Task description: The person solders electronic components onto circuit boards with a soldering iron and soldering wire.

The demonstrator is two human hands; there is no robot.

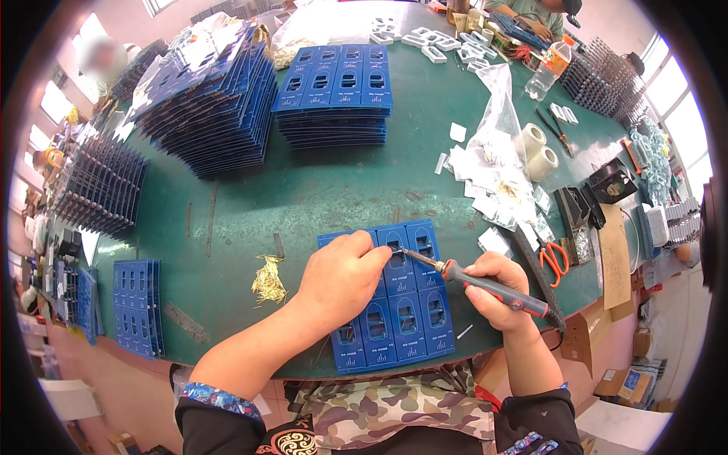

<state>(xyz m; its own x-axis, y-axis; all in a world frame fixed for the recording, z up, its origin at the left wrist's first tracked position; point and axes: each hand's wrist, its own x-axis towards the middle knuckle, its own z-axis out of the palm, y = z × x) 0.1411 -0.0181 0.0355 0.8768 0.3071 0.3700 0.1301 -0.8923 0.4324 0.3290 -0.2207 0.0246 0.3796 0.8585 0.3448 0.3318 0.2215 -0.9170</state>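
Note:
A blue circuit board panel (387, 302), divided into several repeated sections with cut-out windows, lies at the table's near edge. My right hand (497, 292) grips a soldering iron (493, 290) with a grey and red handle. Its metal tip reaches a window in the panel's upper row. Over the panel's upper left, my left hand (345, 274) is closed in a pinch beside that tip; whatever its fingers hold is too small to make out. Left of the panel lies a small heap of thin gold-coloured pins (269, 281).
Tall stacks of blue panels (334, 87) stand at the back and left. To the right are small white packets (500, 197), tape rolls (541, 163), orange-handled scissors (553, 262) and a plastic bottle (547, 72). A co-worker's hand (540, 30) shows at the far right.

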